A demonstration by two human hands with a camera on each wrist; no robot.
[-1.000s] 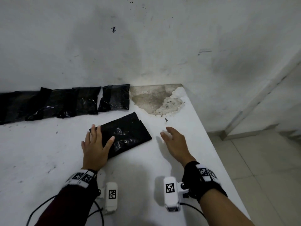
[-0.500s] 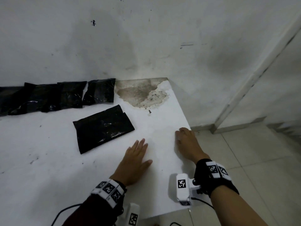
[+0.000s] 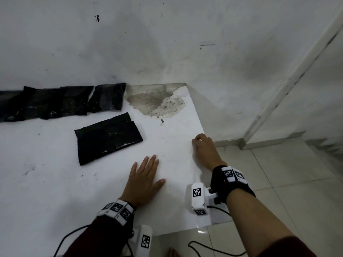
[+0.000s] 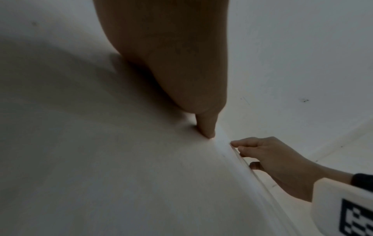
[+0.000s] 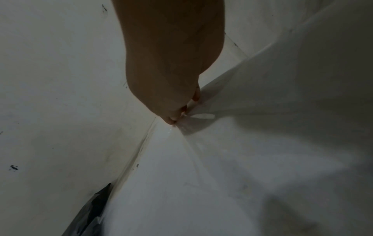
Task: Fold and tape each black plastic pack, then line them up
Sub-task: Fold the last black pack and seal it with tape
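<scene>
The left hand (image 3: pixel 143 179) lies flat on the white bench (image 3: pixel 55 182), fingers straight and spread, palm down, holding nothing; the left wrist view shows its thumb tip pressed to the surface. Over at the right edge of the bench, the right hand (image 3: pixel 205 149) has its fingers curled over the rim, and in the right wrist view the fingertips (image 5: pixel 173 119) sit at a clear strip of tape (image 5: pixel 201 116) along that edge — whether they actually pinch it, I cannot tell. The loose folded black plastic pack (image 3: pixel 107 140) lies untouched on the bench, left of and beyond the left hand, well apart from both hands. Farther back, a row of finished black plastic packs (image 3: pixel 61 102) lines the foot of the scuffed white wall (image 3: pixel 167 43), running off to the left, just beside a patch of bare, peeled surface (image 3: pixel 154 101) at the far corner.
</scene>
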